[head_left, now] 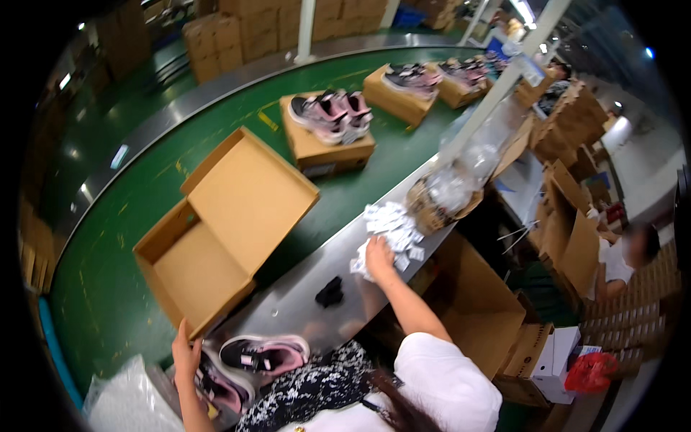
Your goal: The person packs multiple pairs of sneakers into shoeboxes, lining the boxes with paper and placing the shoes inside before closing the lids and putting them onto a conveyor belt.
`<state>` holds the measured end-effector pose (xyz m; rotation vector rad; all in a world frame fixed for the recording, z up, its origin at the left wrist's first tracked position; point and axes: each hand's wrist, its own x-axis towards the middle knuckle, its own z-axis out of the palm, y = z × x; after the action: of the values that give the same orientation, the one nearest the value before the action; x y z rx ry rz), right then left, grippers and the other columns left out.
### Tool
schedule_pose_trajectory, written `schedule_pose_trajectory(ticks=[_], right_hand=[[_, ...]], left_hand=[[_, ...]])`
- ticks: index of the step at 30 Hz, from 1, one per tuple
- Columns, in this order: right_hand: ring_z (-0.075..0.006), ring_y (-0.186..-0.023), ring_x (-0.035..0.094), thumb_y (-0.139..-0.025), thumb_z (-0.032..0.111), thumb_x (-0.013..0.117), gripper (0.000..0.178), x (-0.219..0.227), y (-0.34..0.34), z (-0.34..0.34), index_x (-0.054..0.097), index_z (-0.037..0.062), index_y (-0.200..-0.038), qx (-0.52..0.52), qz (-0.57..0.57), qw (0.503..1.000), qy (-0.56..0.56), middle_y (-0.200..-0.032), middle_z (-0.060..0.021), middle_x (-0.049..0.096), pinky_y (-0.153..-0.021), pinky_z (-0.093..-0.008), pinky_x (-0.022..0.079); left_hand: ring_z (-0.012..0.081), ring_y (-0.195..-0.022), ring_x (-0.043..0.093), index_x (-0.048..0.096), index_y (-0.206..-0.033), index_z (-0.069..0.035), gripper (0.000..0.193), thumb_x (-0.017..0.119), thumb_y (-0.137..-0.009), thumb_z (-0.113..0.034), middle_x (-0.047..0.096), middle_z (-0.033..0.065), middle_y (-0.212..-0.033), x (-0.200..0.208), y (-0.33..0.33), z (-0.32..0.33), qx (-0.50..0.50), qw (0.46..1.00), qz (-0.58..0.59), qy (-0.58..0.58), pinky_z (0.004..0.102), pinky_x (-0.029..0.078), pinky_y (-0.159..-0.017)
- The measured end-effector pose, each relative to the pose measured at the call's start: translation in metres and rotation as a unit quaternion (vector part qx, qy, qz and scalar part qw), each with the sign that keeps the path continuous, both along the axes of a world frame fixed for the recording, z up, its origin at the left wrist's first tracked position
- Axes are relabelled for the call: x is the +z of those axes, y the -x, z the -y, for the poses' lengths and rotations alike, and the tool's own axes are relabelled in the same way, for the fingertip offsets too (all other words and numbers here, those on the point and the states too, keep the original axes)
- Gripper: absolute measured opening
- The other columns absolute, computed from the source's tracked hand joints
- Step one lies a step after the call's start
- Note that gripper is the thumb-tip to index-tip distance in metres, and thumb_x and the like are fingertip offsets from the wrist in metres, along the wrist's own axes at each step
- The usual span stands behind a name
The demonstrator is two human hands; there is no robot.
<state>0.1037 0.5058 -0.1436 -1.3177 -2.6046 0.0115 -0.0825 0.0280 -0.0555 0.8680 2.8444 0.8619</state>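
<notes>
My left hand (187, 354) is at the near corner of an open, empty cardboard shoebox (188, 270), its fingers closed on the wall. The hinged lid (248, 198) lies tipped back to the right. My right hand (379, 257) reaches into a pile of small white packets (394, 225) on the metal ledge, fingers bent together among them; how many they hold is hidden. Below the box, a black and pink sneaker (265, 354) lies on its side by my body. Its mate (219, 381) is partly covered by my left forearm.
A crumpled black item (330, 292) lies on the metal ledge (295, 302). Pairs of sneakers (331, 115) sit on closed boxes along the green conveyor (108, 252). A carton of clear plastic (452, 189) stands beyond the packets. White wrapping (129, 399) lies lower left; another person (620, 263) sits right.
</notes>
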Motion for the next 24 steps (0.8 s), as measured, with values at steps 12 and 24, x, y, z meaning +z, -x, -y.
schedule_pose_trajectory(ticks=[12, 24], right_hand=[[-0.0304, -0.067, 0.059, -0.076, 0.005, 0.055, 0.012, 0.098, 0.051, 0.055, 0.059, 0.0023, -0.087, 0.267, -0.392, 0.879, 0.058, -0.077, -0.014, 0.06, -0.057, -0.0361, 0.049], [-0.036, -0.087, 0.056, -0.075, 0.016, 0.052, 0.022, 0.041, 0.156, 0.244, 0.061, 0.0108, -0.094, 0.592, 0.033, 0.779, 0.203, -0.087, -0.0181, 0.059, -0.073, -0.0476, 0.042]], left_hand=[[0.0236, -0.071, 0.052, 0.047, -0.113, 0.004, 0.032, 0.048, -0.085, -0.011, 0.055, 0.0156, -0.082, -0.033, -0.005, 0.193, 0.367, 0.913, -0.157, -0.08, 0.0327, 0.043, -0.066], [0.0266, -0.071, 0.052, 0.049, -0.107, 0.005, 0.027, 0.047, -0.086, -0.012, 0.055, 0.0174, -0.081, -0.107, 0.004, 0.222, 0.378, 0.917, 0.058, 0.112, 0.0347, 0.043, -0.066]])
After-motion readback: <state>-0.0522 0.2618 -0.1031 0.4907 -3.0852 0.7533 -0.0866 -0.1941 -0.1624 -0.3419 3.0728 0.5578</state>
